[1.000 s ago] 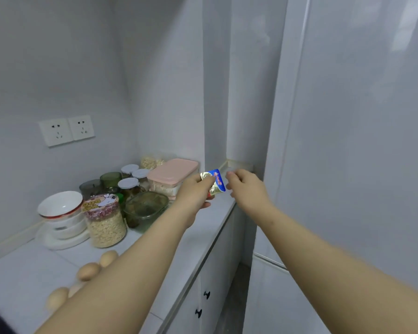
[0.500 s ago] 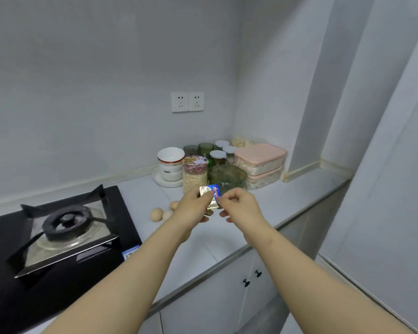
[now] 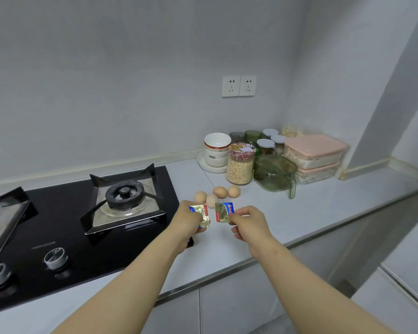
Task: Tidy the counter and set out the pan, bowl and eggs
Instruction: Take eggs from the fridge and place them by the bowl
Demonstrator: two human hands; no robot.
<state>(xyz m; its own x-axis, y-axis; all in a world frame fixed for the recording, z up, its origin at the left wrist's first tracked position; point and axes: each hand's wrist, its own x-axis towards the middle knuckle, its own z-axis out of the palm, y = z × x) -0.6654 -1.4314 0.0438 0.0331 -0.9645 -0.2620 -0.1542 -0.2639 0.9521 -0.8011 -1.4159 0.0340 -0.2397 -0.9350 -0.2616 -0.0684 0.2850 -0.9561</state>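
Two bare forearms, each ending in a bare grip.
The left grip [image 3: 188, 219], the one nearer the stove [image 3: 123, 201], and the right grip [image 3: 247, 222], farther from the stove, are both uncovered, and bare skin runs from the fingertips along each wrist and forearm to the lower edge of the view. The forearms are slim and smooth, widening toward the elbow. Faint creases cross the right wrist, and short, pale nails show on its fingers.

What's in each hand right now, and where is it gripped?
The left hand grips the left foil packet along its left side; the right hand pinches the right foil packet at its right edge.
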